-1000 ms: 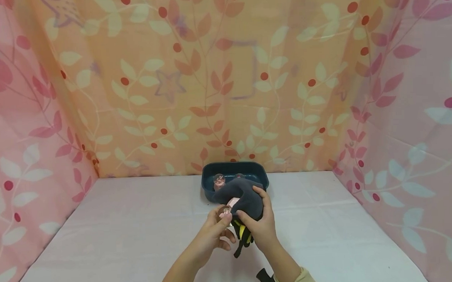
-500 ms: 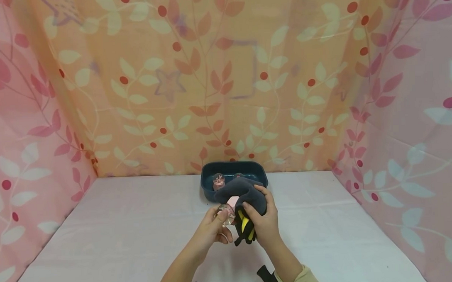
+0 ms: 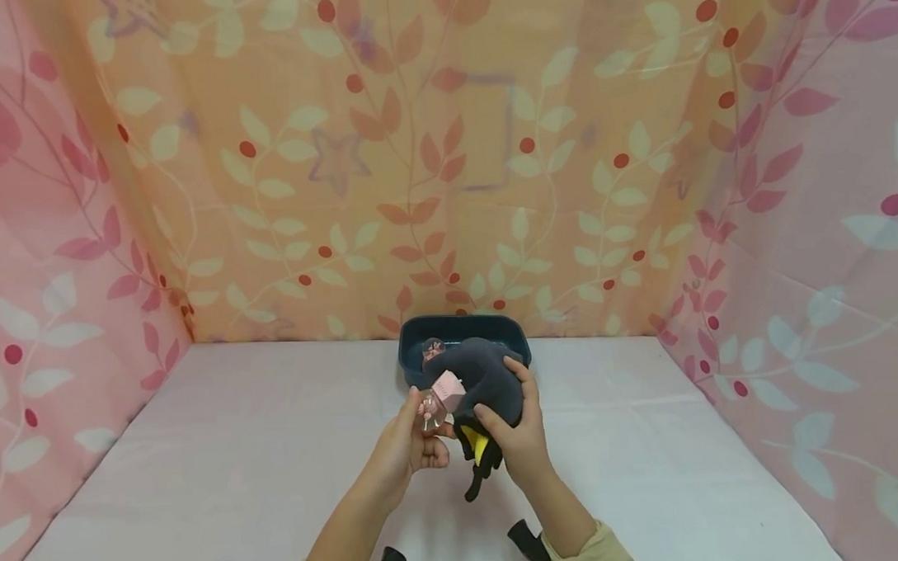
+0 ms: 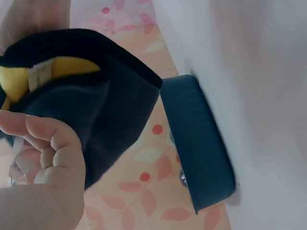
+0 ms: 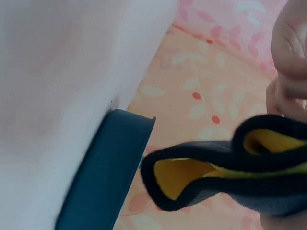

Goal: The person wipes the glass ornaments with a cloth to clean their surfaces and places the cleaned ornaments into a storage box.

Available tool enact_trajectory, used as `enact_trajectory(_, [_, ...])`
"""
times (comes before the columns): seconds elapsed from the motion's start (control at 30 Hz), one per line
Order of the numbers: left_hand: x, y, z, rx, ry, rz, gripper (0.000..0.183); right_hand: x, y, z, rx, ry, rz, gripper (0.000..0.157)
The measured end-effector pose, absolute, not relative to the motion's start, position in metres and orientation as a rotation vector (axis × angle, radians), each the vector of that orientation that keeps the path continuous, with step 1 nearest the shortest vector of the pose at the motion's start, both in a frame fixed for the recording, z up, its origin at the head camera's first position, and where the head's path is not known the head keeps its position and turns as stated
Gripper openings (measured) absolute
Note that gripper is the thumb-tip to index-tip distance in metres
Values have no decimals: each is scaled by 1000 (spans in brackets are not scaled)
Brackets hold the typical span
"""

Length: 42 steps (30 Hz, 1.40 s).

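My left hand (image 3: 406, 447) holds a small snow globe (image 3: 430, 412), clear with pink bits inside. Its pink base (image 3: 449, 389) tilts up and to the right. Bunched in my right hand (image 3: 527, 435) is a thick cloth (image 3: 489, 378), dark grey outside and yellow inside with black edging. The cloth lies right against the base, and its black-edged end hangs below. In the left wrist view a white label (image 4: 41, 75) shows on the yellow side. Folds of the cloth (image 5: 216, 160) open toward the right wrist camera, where the globe is hidden.
Behind the hands stands a dark teal bin (image 3: 510, 328) at the back of the white-covered table (image 3: 276, 435). Another snow globe (image 3: 432, 349) sits inside it, at the left. Patterned curtains (image 3: 415, 166) close off the back and sides. Black pieces (image 3: 531, 543) sit by the wrists.
The globe has turned in my left hand, so more of its pink base shows. My right hand has shifted the cloth slightly. The head view has tilted a little.
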State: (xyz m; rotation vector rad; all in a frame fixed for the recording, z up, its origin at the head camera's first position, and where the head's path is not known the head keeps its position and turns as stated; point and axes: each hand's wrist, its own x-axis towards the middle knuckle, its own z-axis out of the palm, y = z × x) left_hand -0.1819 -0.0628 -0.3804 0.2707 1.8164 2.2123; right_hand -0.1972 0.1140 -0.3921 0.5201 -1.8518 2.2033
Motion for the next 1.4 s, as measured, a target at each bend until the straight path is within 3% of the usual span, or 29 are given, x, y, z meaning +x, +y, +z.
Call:
enact_trajectory(0.13, [-183, -62, -380, 261, 1842, 2195, 67, -198, 108, -392, 562, -2073, 2058, 79])
enact_trajectory(0.23, [-183, -64, -378, 265, 1878, 2152, 69, -200, 104, -391, 514, -2139, 1989, 80])
enact_trajectory(0.53, [-186, -62, -373, 188, 1920, 2170, 61, -205, 103, -395, 402, -1967, 2004, 56])
enact_trajectory(0.8, [-190, -68, -376, 237, 1800, 2263, 49, -211, 115, -388, 237, -1670, 2353, 48])
enact_trajectory(1.0, [-190, -71, -377, 319, 1531, 2338, 42, -210, 123, -381, 472, -1629, 2451, 52])
enact_trajectory(1.2, [-189, -64, -376, 318, 1504, 2287, 48, -206, 121, -376, 777, -1887, 2426, 65])
enact_trajectory(1.4, [-187, -58, -377, 256, 1591, 2245, 49, -202, 119, -375, 683, -1888, 2473, 52])
